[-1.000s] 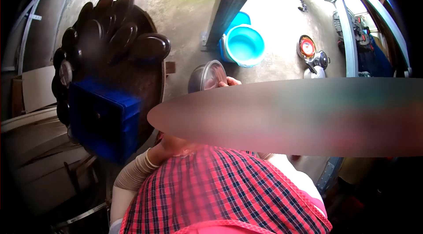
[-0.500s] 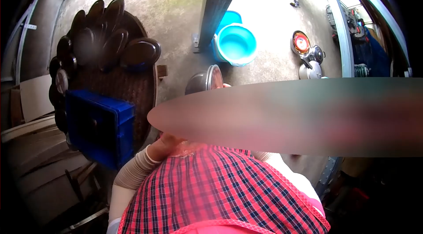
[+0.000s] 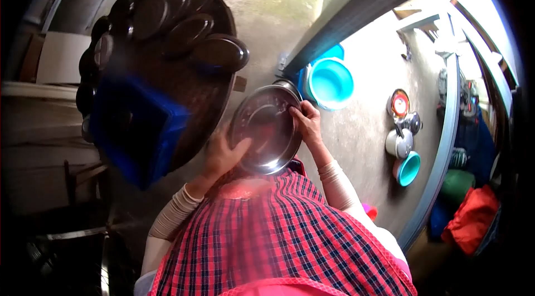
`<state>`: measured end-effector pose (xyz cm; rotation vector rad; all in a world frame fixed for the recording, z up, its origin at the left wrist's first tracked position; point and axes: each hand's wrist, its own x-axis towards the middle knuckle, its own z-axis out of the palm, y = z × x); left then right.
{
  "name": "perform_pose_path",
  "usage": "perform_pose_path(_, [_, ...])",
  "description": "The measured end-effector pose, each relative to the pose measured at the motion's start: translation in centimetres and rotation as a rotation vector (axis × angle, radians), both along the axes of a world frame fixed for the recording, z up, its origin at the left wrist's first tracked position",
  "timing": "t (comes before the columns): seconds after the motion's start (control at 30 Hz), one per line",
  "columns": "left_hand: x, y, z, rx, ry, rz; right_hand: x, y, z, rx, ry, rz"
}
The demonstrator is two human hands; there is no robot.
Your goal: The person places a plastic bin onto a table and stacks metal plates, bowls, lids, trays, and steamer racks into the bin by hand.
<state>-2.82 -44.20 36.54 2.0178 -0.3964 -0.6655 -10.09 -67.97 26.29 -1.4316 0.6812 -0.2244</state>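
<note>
A shiny round metal plate [image 3: 264, 129] is tilted in front of my body, its ringed inner face toward me. My right hand [image 3: 307, 123] grips its right rim, thumb on the inner face and fingers around the edge. At the lower left rim is my left hand [image 3: 223, 157], thumb over the edge; its other fingers are partly hidden and blurred. Behind the plate's top edge shows another metal rim [image 3: 287, 85], mostly covered. Left of my hands, several dark round plates [image 3: 220, 54] lean around a round woven tray [image 3: 214, 123], with a blue crate [image 3: 142, 145] on its near side.
A wooden post [image 3: 356, 17] slants across, beside turquoise buckets [image 3: 331, 81]. Farther right on the concrete floor [image 3: 362, 145] stand a lidded metal pot [image 3: 399, 144], a red-centred dish [image 3: 399, 104] and a turquoise basin [image 3: 407, 169]. A red cloth or bag [image 3: 472, 219] lies at far right.
The view has shifted, and a large blurred shape that covered the middle right is gone. The metal plate now faces me and sits nearer my body, with both hands at its rim.
</note>
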Motion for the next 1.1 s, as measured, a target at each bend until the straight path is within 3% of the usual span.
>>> perform_pose_path(0.03, [-0.1,1.1,-1.2,0.046,0.050,-0.063,1.1,-0.1,1.3,-0.139,-0.042,0.029])
perform_pose_path(0.1, [-0.3,3.2,-0.7,-0.137,0.144,0.121,4.0,1.1,3.5,-0.412,-0.140,0.085])
perform_pose_path(0.23, [-1.5,7.9,-2.0,-0.332,0.617,0.721,8.0,2.9,9.3,-0.750,-0.326,0.130])
perform_pose_path(0.27, [-1.0,9.5,-1.9,-0.332,0.613,0.630,8.8,3.6,10.8,-0.862,-0.468,0.291])
perform_pose_path(0.33, [-1.3,12.2,-4.8,-0.268,0.641,0.839,9.7,5.3,13.4,-1.029,-0.692,0.684])
perform_pose_path(0.37, [-1.5,13.2,-6.2,-0.235,0.660,0.937,9.7,7.0,15.2,-0.993,-0.691,0.830])
perform_pose_path(0.43, [-0.8,14.4,-5.4,-0.425,0.604,0.899,9.4,8.9,15.1,-1.154,-0.871,1.040])
perform_pose_path(0.5, [-0.7,16.3,-6.1,-0.605,0.643,0.888,9.4,11.5,15.9,-1.154,-0.905,1.341])
perform_pose_path(0.6, [-1.7,20.4,-7.7,0.121,-0.709,0.242,10.0,15.3,15.2,-1.104,-0.998,1.487])
perform_pose_path(0.8, [-2.3,24.6,-7.9,0.019,-0.621,0.266,12.3,20.3,13.6,-0.912,-1.350,1.510])
perform_pose_path(0.9, [-3.4,26.2,-12.0,0.108,-0.597,0.273,14.6,20.5,14.6,-0.930,-1.188,1.287])
perform_pose_path(0.97, [-2.5,24.9,-11.5,-0.289,-0.141,0.515,15.6,20.7,15.3,-0.907,-0.847,0.989])
perform_pose_path(1.0, [-1.7,24.7,-8.7,-0.230,-0.234,0.478,15.9,21.2,15.2,-0.832,-0.634,0.802])
perform_pose_path(1.07, [-0.2,24.7,-6.6,-0.042,-0.483,0.352,16.6,21.2,10.6,-0.572,-0.266,0.671])
perform_pose_path(1.1, [-0.1,25.4,-7.0,-0.023,-0.472,0.375,17.2,20.8,8.8,-0.338,-0.121,0.740])
